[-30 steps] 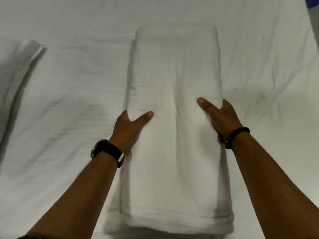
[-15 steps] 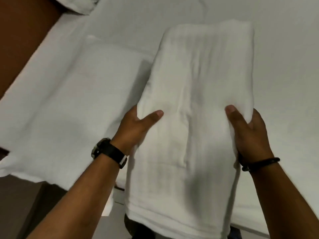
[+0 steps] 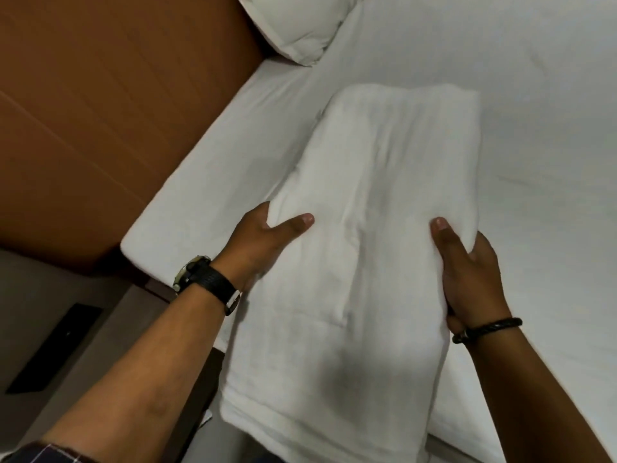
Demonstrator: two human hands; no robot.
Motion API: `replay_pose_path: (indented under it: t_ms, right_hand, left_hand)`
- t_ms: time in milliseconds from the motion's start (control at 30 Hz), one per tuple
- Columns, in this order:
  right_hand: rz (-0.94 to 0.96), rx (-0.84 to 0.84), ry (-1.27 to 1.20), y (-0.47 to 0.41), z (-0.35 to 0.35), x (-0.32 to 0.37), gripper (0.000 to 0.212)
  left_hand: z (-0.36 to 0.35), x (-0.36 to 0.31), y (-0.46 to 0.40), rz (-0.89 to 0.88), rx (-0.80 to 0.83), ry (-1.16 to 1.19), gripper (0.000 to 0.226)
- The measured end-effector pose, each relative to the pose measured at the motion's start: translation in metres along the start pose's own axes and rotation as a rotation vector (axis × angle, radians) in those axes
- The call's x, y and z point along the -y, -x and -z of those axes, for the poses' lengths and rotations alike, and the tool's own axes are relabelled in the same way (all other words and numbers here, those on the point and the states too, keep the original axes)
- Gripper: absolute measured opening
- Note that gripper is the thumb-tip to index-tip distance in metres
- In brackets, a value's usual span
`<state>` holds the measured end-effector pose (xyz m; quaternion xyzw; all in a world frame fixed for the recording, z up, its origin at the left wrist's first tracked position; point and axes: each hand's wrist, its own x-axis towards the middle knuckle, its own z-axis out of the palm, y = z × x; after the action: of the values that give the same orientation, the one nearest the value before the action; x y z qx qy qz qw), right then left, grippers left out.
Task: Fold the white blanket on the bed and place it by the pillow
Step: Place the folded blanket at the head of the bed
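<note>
The white blanket is folded into a long thick rectangle and held up over the bed's near-left corner. My left hand grips its left edge, thumb on top and fingers hidden underneath. My right hand grips the right edge the same way, thumb on top. The blanket's near end hangs past the mattress edge toward me. A white pillow lies at the top of the view against the headboard, well beyond the blanket's far end.
The white-sheeted bed fills the right side. A brown wooden headboard runs along the left. Below it sits a grey bedside surface with a dark rectangular panel.
Both hands lifted the folded blanket off the middle of the bed and carried it toward the headboard end. The headboard and pillow have come into view.
</note>
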<state>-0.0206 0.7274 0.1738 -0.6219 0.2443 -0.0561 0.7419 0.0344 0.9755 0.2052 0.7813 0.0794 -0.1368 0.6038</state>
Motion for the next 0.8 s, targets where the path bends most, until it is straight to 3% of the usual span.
replay_pose_path:
  t_ms: [167,433,567,733,800]
  right_hand:
    - [0.021,0.021,0.028,-0.017,-0.094,-0.017,0.037]
    - [-0.026,0.013,0.064,-0.051,-0.283,-0.049,0.039]
    - [-0.076,0.044,0.018,-0.077,-0.391,-0.07,0.042]
    - [-0.13,0.048,0.01,-0.136,-0.502,-0.13,0.071]
    - [-0.187,0.044,0.097,-0.162,-0.531,-0.168,0.079]
  left_hand:
    - [0.078,0.022,-0.042,0.012,-0.107,0.073,0.039]
    - [0.246,0.062,-0.146,0.008,-0.091,0.064,0.04]
    - [0.342,0.07,-0.209,0.003,-0.136,-0.013,0.024]
    - [0.426,0.105,-0.299,-0.09,-0.207,-0.167,0.03]
    - [0.443,0.144,-0.33,-0.084,-0.21,-0.315,0.047]
